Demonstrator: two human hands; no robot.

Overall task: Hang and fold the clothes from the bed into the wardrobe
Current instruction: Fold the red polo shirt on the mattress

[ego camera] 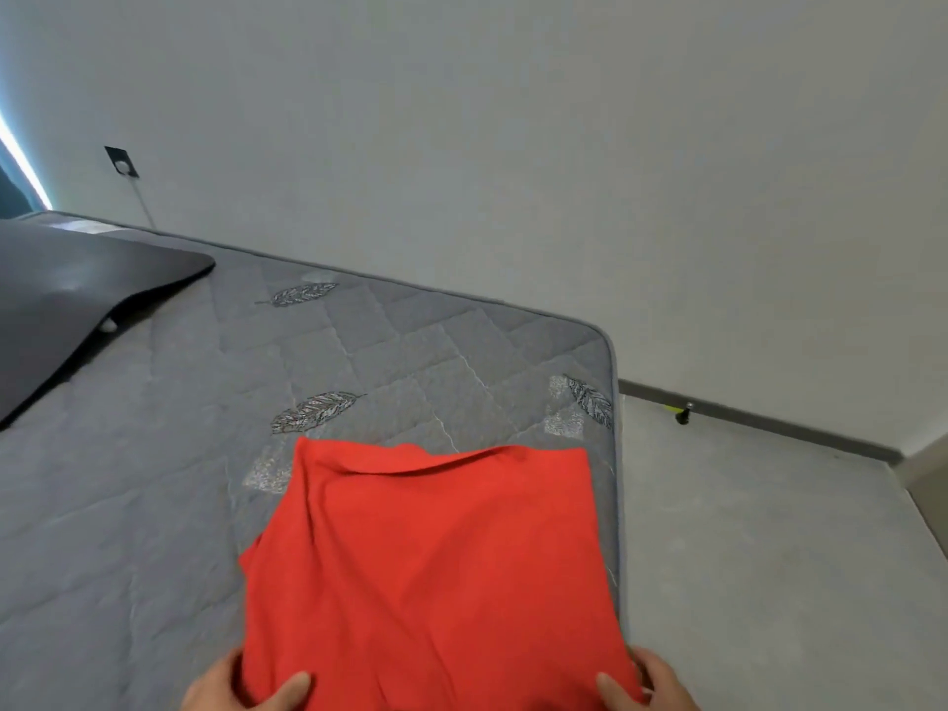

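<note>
Red garment (436, 556): lay spread on the near right corner of the mattress (154, 479), one soft ridge across its far end, its near edge in both hands.
Left hand (241, 685): thumb curled over the garment's near left corner, pinching it; fingers hidden beneath.
Right hand (654, 679): thumb over the near right corner, pinching likewise.
Feel, judged: light, thin, limp knit; would sag and crease wherever unsupported, and would drag on the quilted grey cover, not slide.
Hold, judged: two corners or the side seams, kept taut between the hands; a single middle grab would bunch it.
Breakage: none likely.
Dark pad (77, 300): far left of the mattress, well apart from the garment.
Wardrobe: not in view.
</note>
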